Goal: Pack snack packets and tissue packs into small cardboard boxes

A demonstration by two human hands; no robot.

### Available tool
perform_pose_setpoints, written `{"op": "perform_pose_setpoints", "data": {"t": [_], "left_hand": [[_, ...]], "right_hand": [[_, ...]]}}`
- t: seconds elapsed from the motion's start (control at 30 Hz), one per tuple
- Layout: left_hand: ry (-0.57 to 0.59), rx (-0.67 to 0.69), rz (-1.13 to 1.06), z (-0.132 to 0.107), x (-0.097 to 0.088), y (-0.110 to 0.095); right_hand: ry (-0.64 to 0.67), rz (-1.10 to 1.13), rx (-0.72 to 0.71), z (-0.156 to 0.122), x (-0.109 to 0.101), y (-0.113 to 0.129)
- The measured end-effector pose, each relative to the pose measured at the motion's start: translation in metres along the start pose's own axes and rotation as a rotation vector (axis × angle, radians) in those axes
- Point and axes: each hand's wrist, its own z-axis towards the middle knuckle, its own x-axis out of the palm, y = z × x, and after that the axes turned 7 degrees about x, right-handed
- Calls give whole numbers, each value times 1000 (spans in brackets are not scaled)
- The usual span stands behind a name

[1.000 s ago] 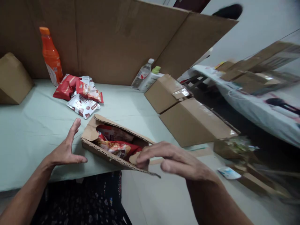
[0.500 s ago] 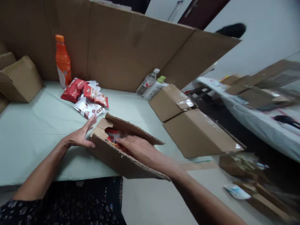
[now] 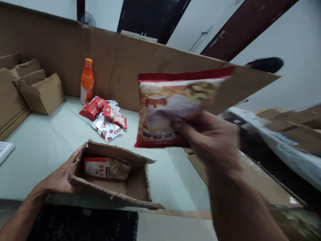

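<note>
My right hand (image 3: 214, 142) holds up a red-edged food packet (image 3: 163, 103) with a printed picture of food, thumb across its front; it is slightly blurred. Below, an open cardboard box (image 3: 136, 185) stands near the table's front edge. Gripping the box's left end is my left hand (image 3: 60, 177), thumb on the near side and fingers round the far side. Inside the box lies a red and white packet (image 3: 105, 168), against the left part of its back wall.
Beyond the box lie several red packets (image 3: 92, 107) and silver-white pouches (image 3: 106, 129). Behind them stands an orange bottle (image 3: 87, 83) against a cardboard screen (image 3: 100, 53). Small cardboard boxes (image 3: 51, 93) stand at the left; another cardboard box (image 3: 253, 174) is partly hidden behind my right arm.
My right hand has come out of the box and lifted the packet up to the right. My left hand, open before, has closed on the box's left end. The view has shifted.
</note>
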Motion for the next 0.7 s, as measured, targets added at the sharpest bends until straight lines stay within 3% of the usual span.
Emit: {"op": "perform_pose_setpoints", "data": {"t": [0.07, 0.17, 0.23, 0.3, 0.4, 0.47, 0.53, 0.6, 0.7], "left_hand": [[-43, -55, 32, -16, -10, -8], [-90, -105, -10, -28, -17, -14], [-106, -114, -45, -31, -17, -16], [-110, -116, -31, -31, -17, -16], [-115, -97, 27, -28, -18, -14], [-108, -58, 23, -24, -17, -11], [-92, -21, 1, -22, -16, -5], [-84, 0, -3, -21, -13, 0], [-91, -10, 2, -24, -8, 3]], "right_hand": [[130, 19, -27, 33, 38, -12], [440, -46, 20, 68, 101, -35], [474, -143, 68, 75, 130, -45], [343, -218, 59, 70, 136, -42], [200, -168, -96, 44, 111, -4], [338, -97, -252, 18, 91, 33], [644, -110, -436, -10, 87, 66], [875, -303, -520, -31, 102, 86], [1033, -659, -536, -47, 140, 97]]}}
